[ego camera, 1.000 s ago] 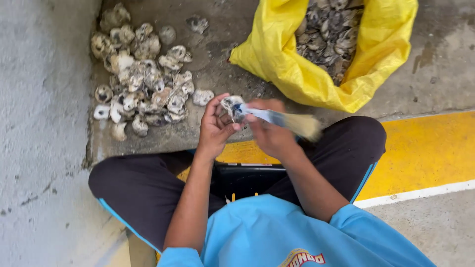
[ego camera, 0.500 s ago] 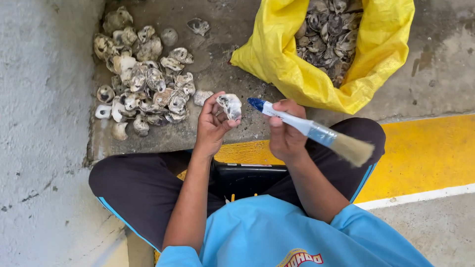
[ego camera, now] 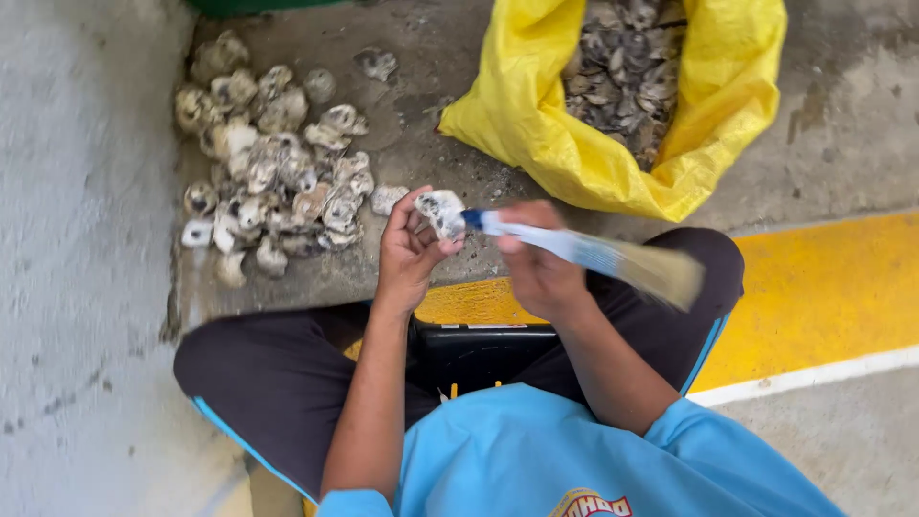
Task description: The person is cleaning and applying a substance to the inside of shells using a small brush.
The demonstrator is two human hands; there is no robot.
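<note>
My left hand (ego camera: 407, 254) holds a pale oyster shell (ego camera: 443, 211) up in front of me, fingers curled around it. My right hand (ego camera: 538, 266) grips a paintbrush (ego camera: 584, 251) by its blue and white handle. The handle's blue tip touches the shell, and the tan bristles point away to the right, blurred by motion. I sit cross-legged on the ground in dark trousers and a blue shirt.
A pile of pale oyster shells (ego camera: 273, 177) lies on the concrete at the upper left. An open yellow sack (ego camera: 536, 115) holding several dark shells (ego camera: 627, 67) sits at the upper right. A black box (ego camera: 483, 354) rests between my legs. A yellow painted strip (ego camera: 833, 287) runs at right.
The brush handle's tip has come back against the shell after being held apart from it. My right hand has shifted slightly left. The shell stays in my left hand.
</note>
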